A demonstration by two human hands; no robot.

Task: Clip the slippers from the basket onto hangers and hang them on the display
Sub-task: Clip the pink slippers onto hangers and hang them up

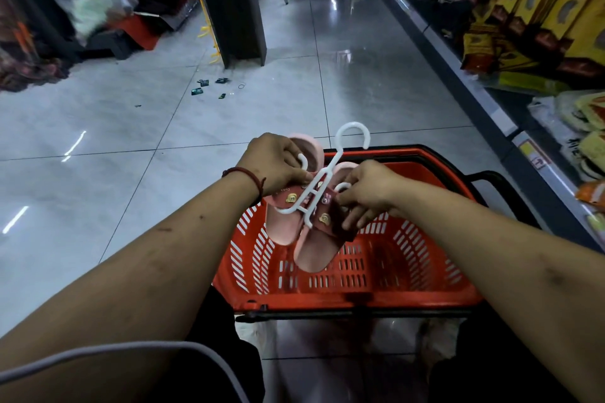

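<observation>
Over the red plastic basket [425,285] I hold a pair of pink slippers [314,249] with small cartoon charms on their dark red straps. A white plastic hanger [322,180] lies across the straps, its hook pointing up and away. My left hand [276,162] grips the left slipper and the hanger's left arm. My right hand [366,193] pinches the right slipper's strap at the hanger's right arm. The basket's inside looks bare below the slippers.
A shelf [510,127] with packaged goods and more slippers runs along the right. A dark pillar with yellow display hooks [209,33] stands ahead to the left. Small dark scraps [209,87] lie on the glossy tiled floor. A white cable [137,348] crosses my left forearm.
</observation>
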